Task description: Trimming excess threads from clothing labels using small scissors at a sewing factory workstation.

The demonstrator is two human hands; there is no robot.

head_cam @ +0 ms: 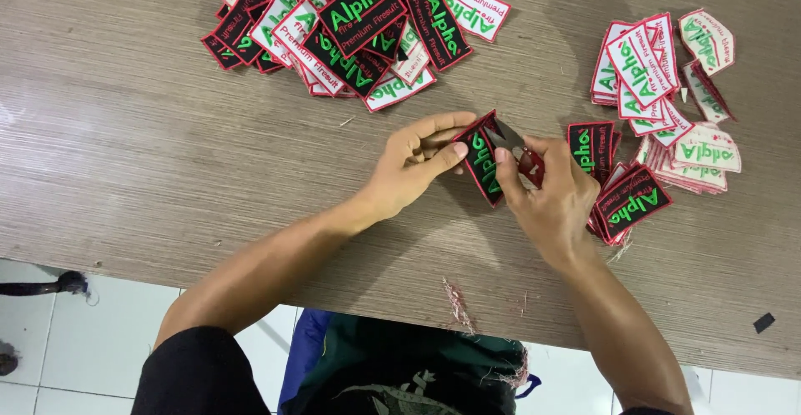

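Trimming is in hand. The left hand (413, 165) pinches a black rectangular embroidered patch with red border and green lettering (482, 163) by its upper edge, held just above the grey wood-grain table (150, 131). The right hand (546, 190) is closed on a small red-handled thread snipper (521, 155), whose metal blades meet the patch's upper right corner.

The patch's long axis runs from that top corner down toward the person, tilted slightly right; its face is turned left, toward the left hand.

Judgement: the next cut calls for a steady pinch and blades kept along the border, clear of the stitching.

A loose heap of black and white patches (350, 23) lies at the far edge; a stacked group (659, 106) sits to the right.
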